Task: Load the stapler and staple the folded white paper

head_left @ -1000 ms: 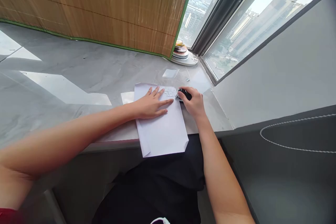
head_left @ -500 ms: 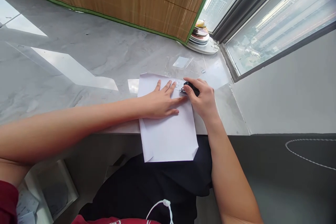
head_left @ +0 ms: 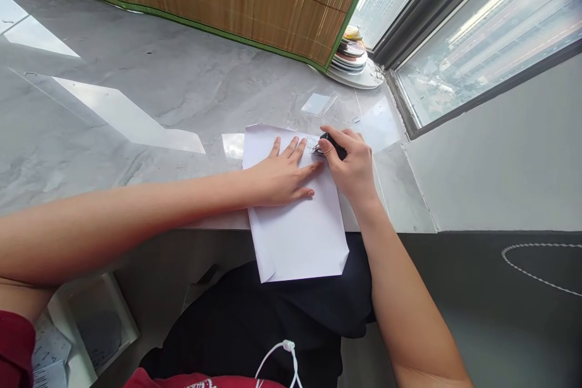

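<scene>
Wide open counter left of paper, beyond left forearm. From where I stand, blind bars the back, plates take the corner. Right side's tight: a strip of counter between right hand and wall. Left hand and black tool block paper's upper right

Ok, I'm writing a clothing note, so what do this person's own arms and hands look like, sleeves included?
The left hand and right hand are bare, with nothing visible worn on them. Both forearms are uncovered. A short dark red sleeve shows on the left; the right one is out of view.
</scene>
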A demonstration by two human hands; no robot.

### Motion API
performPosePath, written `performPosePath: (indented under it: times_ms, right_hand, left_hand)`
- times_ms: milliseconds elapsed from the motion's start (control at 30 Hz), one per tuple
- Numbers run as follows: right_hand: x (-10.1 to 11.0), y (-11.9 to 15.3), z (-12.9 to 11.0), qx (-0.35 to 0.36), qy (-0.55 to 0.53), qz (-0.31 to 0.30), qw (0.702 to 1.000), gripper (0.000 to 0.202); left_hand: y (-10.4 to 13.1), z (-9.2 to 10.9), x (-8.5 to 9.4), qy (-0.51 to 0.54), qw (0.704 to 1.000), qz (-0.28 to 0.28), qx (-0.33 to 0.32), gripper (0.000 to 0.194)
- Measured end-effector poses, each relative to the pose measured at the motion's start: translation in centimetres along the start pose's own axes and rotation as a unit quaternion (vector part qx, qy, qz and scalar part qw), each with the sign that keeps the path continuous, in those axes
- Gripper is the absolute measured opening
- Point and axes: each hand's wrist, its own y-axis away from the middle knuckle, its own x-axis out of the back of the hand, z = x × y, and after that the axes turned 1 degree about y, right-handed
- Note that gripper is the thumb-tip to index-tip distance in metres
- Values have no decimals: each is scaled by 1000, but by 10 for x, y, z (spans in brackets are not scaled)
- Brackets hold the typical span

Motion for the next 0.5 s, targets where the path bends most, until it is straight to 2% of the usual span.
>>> performPosePath:
  times_ms: [233,500]
  right_hand:
    - [-6,-3,-5,3,31,6,1000,46]
    - [-4,-4,-13,-25,90,-30,995,40]
  left_hand:
    - [-2,9,11,-5,1000,-26,-2,82]
    - [-2,22,30,-13,997,-78,23,79]
